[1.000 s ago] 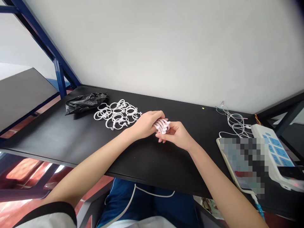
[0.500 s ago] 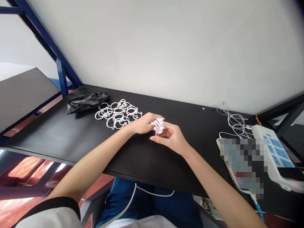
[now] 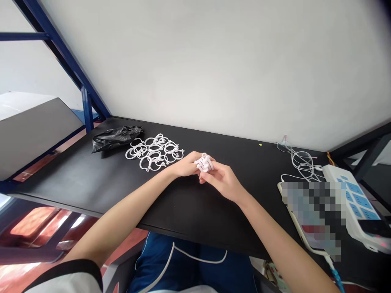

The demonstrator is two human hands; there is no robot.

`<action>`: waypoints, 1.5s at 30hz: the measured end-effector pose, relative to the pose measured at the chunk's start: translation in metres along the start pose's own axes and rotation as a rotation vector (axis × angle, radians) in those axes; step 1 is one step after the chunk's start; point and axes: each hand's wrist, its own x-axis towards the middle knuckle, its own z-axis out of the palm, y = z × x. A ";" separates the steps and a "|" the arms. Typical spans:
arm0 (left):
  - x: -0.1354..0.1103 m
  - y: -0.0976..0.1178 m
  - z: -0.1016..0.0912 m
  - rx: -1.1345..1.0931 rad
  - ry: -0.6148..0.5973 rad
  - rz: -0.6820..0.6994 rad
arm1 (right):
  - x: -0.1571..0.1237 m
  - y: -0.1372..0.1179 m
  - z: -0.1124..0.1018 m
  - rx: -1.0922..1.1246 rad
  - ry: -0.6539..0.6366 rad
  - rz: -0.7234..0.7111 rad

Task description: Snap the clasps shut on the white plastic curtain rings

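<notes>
Several white curtain rings, bunched into a stack, are held between my two hands above the black table. My left hand grips the stack from the left, its fingers partly hidden behind the rings. On the right side, my right hand is closed on the same stack, with the thumb against the lower front of it. Left of my hands lies a loose spread of white curtain rings, several overlapping one another, with small clips or eyelets on them.
A crumpled black plastic bag lies at the back left. To the right are a phone with a blurred screen, a white power strip and tangled white cables. A blue metal frame stands at the left.
My right thumb has come in from apart to press on the stack of rings, and the right fingers have closed around it. The whole view has shifted slightly.
</notes>
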 end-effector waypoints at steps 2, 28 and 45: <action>0.000 -0.001 0.002 0.069 0.084 0.022 | 0.003 0.001 -0.005 0.029 -0.019 0.020; -0.004 0.014 -0.006 -0.083 -0.007 0.005 | -0.002 -0.011 -0.001 -0.055 -0.063 -0.015; -0.001 0.011 -0.016 0.015 0.112 -0.117 | 0.012 0.008 -0.008 0.045 0.306 -0.022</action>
